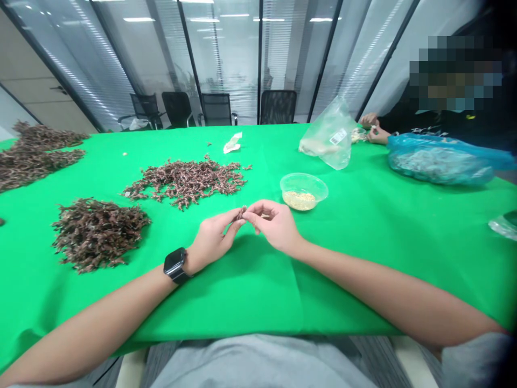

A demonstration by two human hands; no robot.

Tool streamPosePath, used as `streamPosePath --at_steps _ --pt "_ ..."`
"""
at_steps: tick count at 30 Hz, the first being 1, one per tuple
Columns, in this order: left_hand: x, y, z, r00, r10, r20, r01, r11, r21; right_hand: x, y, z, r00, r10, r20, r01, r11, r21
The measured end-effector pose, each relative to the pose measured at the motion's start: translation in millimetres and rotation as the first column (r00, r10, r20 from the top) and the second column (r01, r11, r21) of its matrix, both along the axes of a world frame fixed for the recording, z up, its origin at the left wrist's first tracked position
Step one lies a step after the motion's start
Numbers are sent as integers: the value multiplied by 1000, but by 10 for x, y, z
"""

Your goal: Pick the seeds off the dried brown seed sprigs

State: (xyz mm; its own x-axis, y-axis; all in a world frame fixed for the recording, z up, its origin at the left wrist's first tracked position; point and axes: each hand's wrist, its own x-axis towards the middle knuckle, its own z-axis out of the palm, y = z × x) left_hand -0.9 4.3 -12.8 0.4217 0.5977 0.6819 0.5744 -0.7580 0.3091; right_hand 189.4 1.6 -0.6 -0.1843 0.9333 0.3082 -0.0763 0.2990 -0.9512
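Note:
My left hand (216, 237), with a black watch (175, 264) at its wrist, pinches a small brown, knobbly dried piece (241, 213) between thumb and fingers. My right hand (277, 223) meets it there, thumb and forefinger closed on the same piece. Something small and pale (264, 216) shows under the right fingers; its kind is unclear. Just beyond the right hand stands a clear plastic bowl (319, 188) with yellowish grain-like bits in its bottom. Left of my hands lie a compact heap (99, 231) and a looser spread (194, 180) of similar brown dried pieces.
A green cloth (343, 302) covers the table. More brown pieces (36, 151) lie far left. Toward the back are a crumpled white paper (233, 143) and a clear plastic bag (329, 140). At right, a co-worker's hands (375, 132) are near a filled blue bag (444, 159).

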Motion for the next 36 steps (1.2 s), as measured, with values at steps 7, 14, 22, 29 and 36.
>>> streamPosePath --at_steps 7,14,22,29,36 --pt "29 -82 58 993 -38 113 62 974 -217 44 -19 -15 957 -186 223 77 903 423" --pt "57 -49 50 985 -11 174 53 970 -238 25 -37 11 959 -162 234 85 948 308" --pt "-47 38 35 999 -36 -29 36 999 -19 -13 -20 131 962 172 -212 -239 906 -351" --pt "-16 -52 76 993 -44 105 58 990 -128 36 6 97 998 9 64 -12 999 46" --pt "45 -119 118 967 -59 246 127 955 -270 141 -13 110 938 -155 310 -42 837 546"
